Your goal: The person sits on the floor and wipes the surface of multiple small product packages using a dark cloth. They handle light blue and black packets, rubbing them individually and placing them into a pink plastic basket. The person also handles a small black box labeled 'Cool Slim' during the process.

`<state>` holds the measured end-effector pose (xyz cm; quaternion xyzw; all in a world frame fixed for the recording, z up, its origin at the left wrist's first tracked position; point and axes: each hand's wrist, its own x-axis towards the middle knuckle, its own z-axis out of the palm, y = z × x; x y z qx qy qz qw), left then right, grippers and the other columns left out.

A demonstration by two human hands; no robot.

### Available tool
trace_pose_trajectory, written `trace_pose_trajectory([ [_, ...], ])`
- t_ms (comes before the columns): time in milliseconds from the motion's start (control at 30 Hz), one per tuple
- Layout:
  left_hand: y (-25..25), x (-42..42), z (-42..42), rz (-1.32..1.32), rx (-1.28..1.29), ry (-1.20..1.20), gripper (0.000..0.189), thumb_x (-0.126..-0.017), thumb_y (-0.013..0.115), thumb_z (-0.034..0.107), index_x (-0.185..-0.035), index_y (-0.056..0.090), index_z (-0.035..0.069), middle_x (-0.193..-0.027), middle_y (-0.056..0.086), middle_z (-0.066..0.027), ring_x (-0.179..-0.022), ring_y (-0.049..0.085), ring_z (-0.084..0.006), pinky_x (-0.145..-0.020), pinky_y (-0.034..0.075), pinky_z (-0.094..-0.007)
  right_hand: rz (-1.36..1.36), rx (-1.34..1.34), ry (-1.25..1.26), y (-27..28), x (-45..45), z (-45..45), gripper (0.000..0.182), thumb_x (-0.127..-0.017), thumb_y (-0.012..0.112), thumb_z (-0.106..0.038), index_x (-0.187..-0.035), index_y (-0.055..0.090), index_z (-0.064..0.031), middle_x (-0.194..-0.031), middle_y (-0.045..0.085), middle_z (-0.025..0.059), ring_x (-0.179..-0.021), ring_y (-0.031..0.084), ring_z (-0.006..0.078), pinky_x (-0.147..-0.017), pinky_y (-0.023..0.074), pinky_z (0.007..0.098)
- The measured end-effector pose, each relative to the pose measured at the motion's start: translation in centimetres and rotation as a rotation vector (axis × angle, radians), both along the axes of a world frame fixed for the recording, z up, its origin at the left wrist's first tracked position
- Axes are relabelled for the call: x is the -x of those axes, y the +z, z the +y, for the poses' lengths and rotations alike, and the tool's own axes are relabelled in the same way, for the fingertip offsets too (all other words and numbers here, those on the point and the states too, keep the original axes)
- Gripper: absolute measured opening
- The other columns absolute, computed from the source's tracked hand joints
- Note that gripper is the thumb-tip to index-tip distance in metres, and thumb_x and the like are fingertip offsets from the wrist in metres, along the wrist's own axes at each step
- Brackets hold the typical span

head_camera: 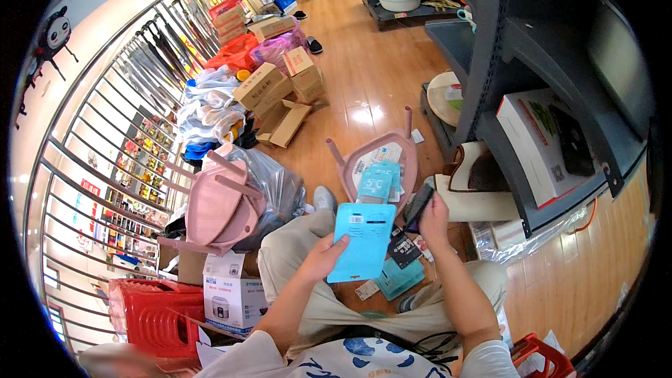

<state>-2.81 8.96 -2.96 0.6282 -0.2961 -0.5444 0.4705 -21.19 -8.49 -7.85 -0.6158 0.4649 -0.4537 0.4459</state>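
Observation:
My left hand [325, 257] grips the edge of a flat light-blue package [365, 241] with printing on it. My right hand [434, 220] holds a dark, folded fabric item [419, 205], its kind not clear. Beyond the package, an overturned pink plastic stool [409, 163] lies legs up, with several blue packages [379, 181] on its underside. Between my legs, more teal packages [400, 277] lie on the floor beside a black printed package [404, 250] and a small white tag [367, 290].
Left of me are stacked pink stools [215, 205], a rice cooker box [231, 294] and red plastic stools [152, 320]. Cardboard boxes [265, 89] and plastic bags [210, 110] line the railing [100, 184]. Dark metal shelving [483, 63] stands on the right, holding a white box [541, 147].

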Motion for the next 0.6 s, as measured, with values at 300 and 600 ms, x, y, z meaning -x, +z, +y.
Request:
trace_pose_trajectory([
  [300, -3.3, 1.9, 0.3, -0.394, 0.027, -0.177, 0.033, -0.099, 0.044, 0.027, -0.120, 0.051, 0.003, -0.099, 0.061, -0.0057, -0.090, 0.055, -0.0119, -0.082, 0.046, -0.0301, 0.241, 0.365, 0.191, 1.3, -2.1, 4.2, 0.018, -0.085, 0.054, -0.015, -0.094, 0.050, 0.0001, -0.084, 0.055, 0.0225, -0.079, 0.055, 0.0415, -0.070, 0.0433, 0.0471],
  [600, 0.9, 0.8, 0.7, 0.013, 0.115, 0.226, 0.034, -0.097, 0.049, 0.024, -0.122, 0.052, 0.000, -0.112, 0.059, -0.0053, -0.099, 0.054, -0.0137, -0.088, 0.043, -0.0295, -0.880, -0.615, 0.118, -1.9, 0.5, -1.6, 0.029, -0.098, 0.039, -0.028, -0.107, 0.056, -0.0062, -0.094, 0.060, 0.0047, -0.084, 0.060, 0.0177, -0.076, 0.0492, 0.0301],
])
